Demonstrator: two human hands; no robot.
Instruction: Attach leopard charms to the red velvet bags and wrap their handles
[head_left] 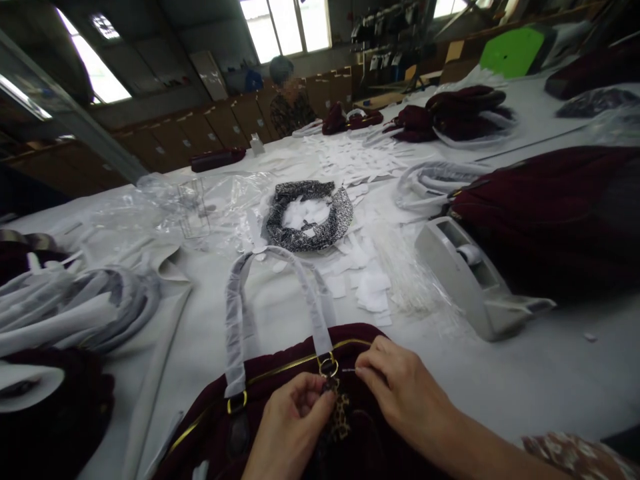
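A dark maroon handbag (280,407) lies at the table's near edge, with a gold zipper and paper-wrapped handles (235,313) arching away from me. My left hand (290,423) pinches a small leopard-print tag (341,410) just under the gold ring (328,365) at the handle's base. My right hand (400,387) is closed in a pinch beside the ring, holding a thin pale strand or pin I cannot make out. Both hands touch the bag.
A grey tape dispenser (470,280) stands to the right, by a maroon bag pile (550,213). Ahead lie a black-and-white speckled ring (310,213), white paper scraps (370,287) and clear plastic (200,200). Wrapped handles (70,307) lie left. A person (290,100) sits at the far end.
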